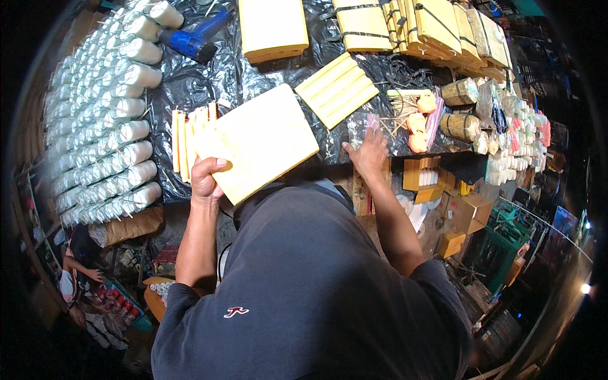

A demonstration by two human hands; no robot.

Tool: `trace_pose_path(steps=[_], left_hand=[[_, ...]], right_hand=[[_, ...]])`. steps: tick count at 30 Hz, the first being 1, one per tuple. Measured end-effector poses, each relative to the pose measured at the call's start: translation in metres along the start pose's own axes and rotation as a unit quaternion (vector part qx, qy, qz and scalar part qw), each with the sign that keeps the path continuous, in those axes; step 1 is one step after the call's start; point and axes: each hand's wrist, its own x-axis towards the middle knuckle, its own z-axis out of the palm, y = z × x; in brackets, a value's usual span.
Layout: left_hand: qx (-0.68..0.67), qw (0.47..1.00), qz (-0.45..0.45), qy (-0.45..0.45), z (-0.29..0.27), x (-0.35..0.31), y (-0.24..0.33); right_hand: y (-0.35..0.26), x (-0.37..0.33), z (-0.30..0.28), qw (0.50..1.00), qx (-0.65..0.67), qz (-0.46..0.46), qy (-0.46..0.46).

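My left hand (205,178) grips the near-left corner of a flat yellow rectangular slab (263,142), its thumb on top and its fingers hidden underneath. The slab is tilted over the table's front edge, bright with glare. My right hand (370,156) has its fingers spread over a clear plastic piece (362,124) with a pinkish part; whether it presses on it I cannot tell. Beyond the slab lies a ridged yellow block of parallel tubes (337,90). Several thin orange sticks (182,144) stick out at the slab's left. Orange rounded pieces (417,123) lie right of my right hand.
Rows of white thread-wrapped cylinders (126,104) fill the table's left side. A blue power tool (196,39) lies behind on black plastic sheeting (218,82). Strapped yellow stacks (437,28) stand far right. Cardboard boxes (470,212) sit below right; another person's hand (95,274) shows lower left.
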Motion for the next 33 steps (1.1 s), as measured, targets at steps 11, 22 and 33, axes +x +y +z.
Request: trace_pose_path(steps=[11,22,33], left_hand=[[-0.009,0.998,-0.027,0.059,-0.017,-0.006,-0.031],[0.039,0.988,0.012,0.149,-0.036,-0.008,-0.082],[0.032,0.988,0.013,0.149,-0.042,-0.004,-0.09]], right_hand=[[0.057,0.048,0.018,0.872,0.439,0.146,-0.159],[-0.137,-0.072,-0.023,0.942,0.133,-0.288,-0.105],[-0.163,-0.048,0.027,0.958,0.105,-0.253,-0.082]])
